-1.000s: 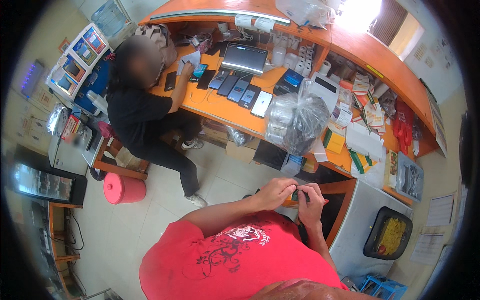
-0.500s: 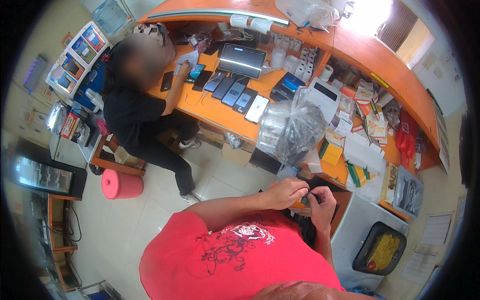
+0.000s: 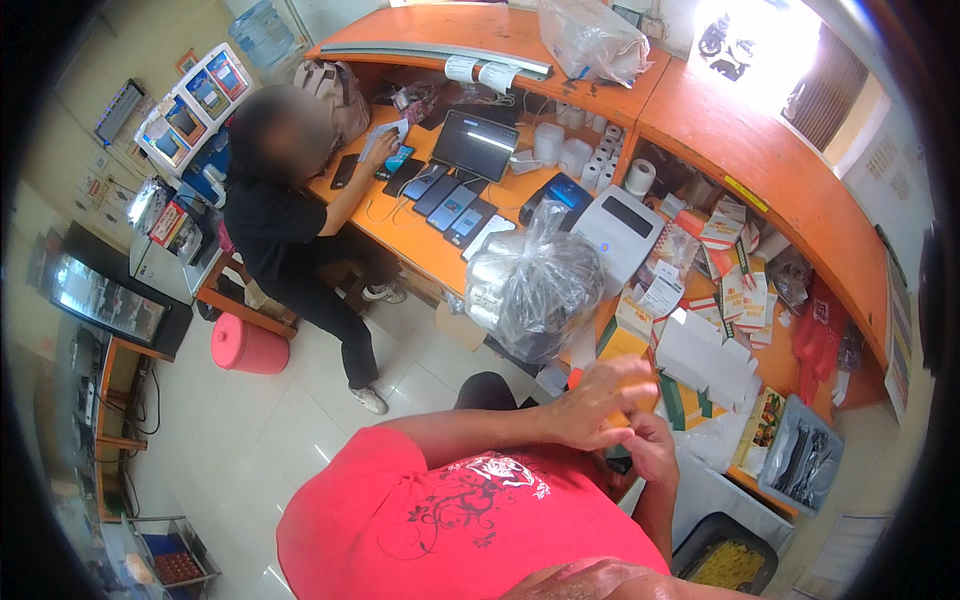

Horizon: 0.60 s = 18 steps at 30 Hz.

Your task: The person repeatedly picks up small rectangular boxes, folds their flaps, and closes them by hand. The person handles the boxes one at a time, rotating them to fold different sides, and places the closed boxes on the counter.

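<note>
Both bare hands meet at the near edge of the orange desk (image 3: 425,232), around an orange item (image 3: 641,402) partly hidden by fingers. The left hand (image 3: 588,402) is half-curled across it, fingers apart; the right hand (image 3: 652,448) bends against its near right side. I cannot tell which grips. A clear plastic bag (image 3: 540,285) bulges to the far left.

Red short-sleeved shirt (image 3: 480,535); dark swirling floral print (image 3: 435,525) (1 white emblem (image 3: 510,474) beside it).
</note>
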{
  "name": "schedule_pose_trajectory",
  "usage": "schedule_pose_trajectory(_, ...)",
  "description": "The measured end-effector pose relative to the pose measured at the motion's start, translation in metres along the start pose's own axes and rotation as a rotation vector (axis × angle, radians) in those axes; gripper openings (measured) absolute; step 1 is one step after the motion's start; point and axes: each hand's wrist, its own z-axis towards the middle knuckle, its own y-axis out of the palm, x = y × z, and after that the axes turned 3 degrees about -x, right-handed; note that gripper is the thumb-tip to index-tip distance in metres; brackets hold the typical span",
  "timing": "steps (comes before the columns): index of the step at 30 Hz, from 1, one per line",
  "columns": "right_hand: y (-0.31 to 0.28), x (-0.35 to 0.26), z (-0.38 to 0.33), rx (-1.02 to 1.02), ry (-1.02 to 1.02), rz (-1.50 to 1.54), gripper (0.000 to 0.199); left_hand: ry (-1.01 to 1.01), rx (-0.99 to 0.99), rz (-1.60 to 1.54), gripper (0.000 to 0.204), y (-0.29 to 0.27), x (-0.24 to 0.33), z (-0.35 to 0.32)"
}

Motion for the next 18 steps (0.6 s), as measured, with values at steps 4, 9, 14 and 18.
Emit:
schedule_pose_trajectory(4,-0.017,-0.030,-0.008,0.138,-0.289,0.222,0.015,-0.449,0.195,-0.110,0.079,0.018,-0.009,-0.001)
schedule_pose_trajectory(9,-0.033,-0.031,0.008,-0.052,-0.225,0.369,0.029,-0.656,-0.466,-0.772,0.056,0.007,-0.012,-0.001)
schedule_pose_trajectory(14,-0.044,-0.052,0.015,0.199,-0.196,0.017,0.039,-0.662,-0.496,-0.680,0.035,0.005,-0.019,-0.001)
schedule_pose_trajectory(18,-0.028,-0.089,0.026,0.216,-0.332,-0.761,0.045,-0.533,-0.520,-0.292,0.033,0.020,-0.014,-0.007)
